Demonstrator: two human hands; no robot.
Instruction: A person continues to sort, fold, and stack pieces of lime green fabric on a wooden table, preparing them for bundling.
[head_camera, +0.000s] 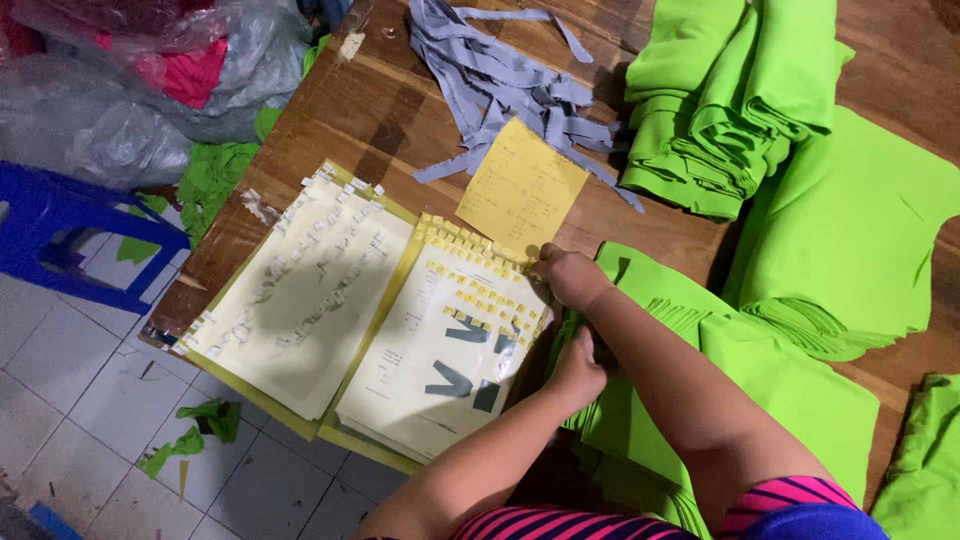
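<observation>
Lime-green fabric pieces, cut and stacked at lower right of the frame, are pressed by the left hand; the right hand rests at a sticker sheet. Finger positions cannot be told.

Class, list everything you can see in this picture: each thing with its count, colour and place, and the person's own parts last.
Table: one, brown wood, centre.
Open sticker folder: one, pale yellow, table's near edge.
Paper slip: one, yellow, above the folder.
Fabric strips: a pile, grey-blue, top centre.
Cut fabric stacks: several, bright green, right side.
Plastic bags: a few, clear, top left.
Stool: one, blue, left on the floor.
Fabric scraps: a few, green, on the tiled floor.
Left hand: on the green stack's edge.
Right hand: at the folder's right edge.
</observation>
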